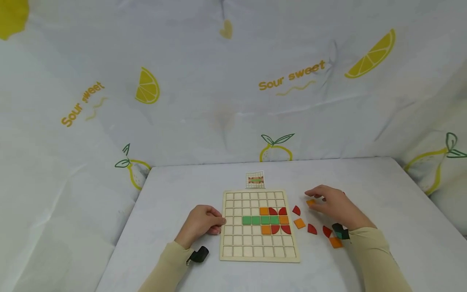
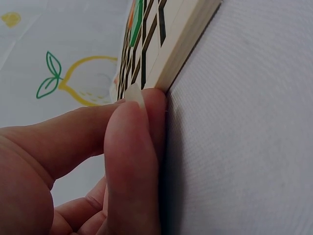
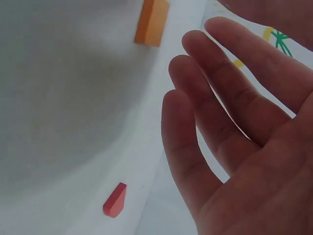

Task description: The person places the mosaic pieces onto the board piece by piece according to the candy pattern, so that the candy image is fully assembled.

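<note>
My left hand (image 1: 204, 222) pinches the left edge of a light wooden grid board (image 1: 251, 253), thumb and index fingertip at the rim; the left wrist view shows the thumb (image 2: 129, 152) close up there. On the board are a row of several green squares (image 1: 256, 220), orange squares (image 1: 264, 211) and red quarter-circle pieces (image 1: 285, 230). To the board's right, my right hand (image 1: 335, 205) hovers with spread, relaxed fingers over an orange square (image 1: 310, 202). In the right wrist view its palm holds nothing, and an orange piece (image 3: 154, 24) lies beyond the fingertips.
Loose red quarter-circles (image 1: 311, 229) and orange squares (image 1: 299, 223) lie between board and right forearm. Another orange square (image 1: 335, 242) is beside the right wrist strap. A small pattern card (image 1: 255, 179) sits behind the board. A lemon-print cloth (image 1: 204, 121) hangs behind the table.
</note>
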`<state>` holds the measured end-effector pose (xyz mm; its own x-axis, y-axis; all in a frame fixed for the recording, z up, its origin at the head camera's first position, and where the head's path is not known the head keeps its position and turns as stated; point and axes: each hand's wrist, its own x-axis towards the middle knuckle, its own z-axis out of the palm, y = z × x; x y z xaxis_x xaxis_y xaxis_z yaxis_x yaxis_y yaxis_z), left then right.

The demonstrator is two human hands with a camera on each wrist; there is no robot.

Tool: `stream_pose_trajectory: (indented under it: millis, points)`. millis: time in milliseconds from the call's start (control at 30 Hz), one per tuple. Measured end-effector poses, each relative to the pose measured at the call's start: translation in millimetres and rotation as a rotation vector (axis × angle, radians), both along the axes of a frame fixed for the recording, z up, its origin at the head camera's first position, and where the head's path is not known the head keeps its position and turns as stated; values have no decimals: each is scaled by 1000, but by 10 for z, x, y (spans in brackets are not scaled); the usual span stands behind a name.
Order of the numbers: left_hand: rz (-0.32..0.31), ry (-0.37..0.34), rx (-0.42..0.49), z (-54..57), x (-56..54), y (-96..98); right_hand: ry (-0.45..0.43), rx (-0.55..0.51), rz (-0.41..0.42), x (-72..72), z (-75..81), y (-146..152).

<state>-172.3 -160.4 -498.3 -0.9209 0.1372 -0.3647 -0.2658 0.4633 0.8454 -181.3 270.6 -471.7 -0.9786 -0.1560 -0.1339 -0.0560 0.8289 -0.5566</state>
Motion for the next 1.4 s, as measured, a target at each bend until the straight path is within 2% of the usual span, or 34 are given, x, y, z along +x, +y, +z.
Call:
stream_pose_trajectory:
  millis: [367, 800, 1100, 1400]
  points:
    - [-7, -11, 8, -7, 21, -2, 30, -5, 13, 9, -91, 164]
    - [-3, 9, 1, 37, 21, -28, 49, -7, 54, -34, -67, 123]
    - [-1, 5, 11, 16, 17, -10, 24, 38, 23, -76, -145, 127]
    - [-4, 5, 14, 45, 31, -6, -8, 22, -13, -53, -91, 136]
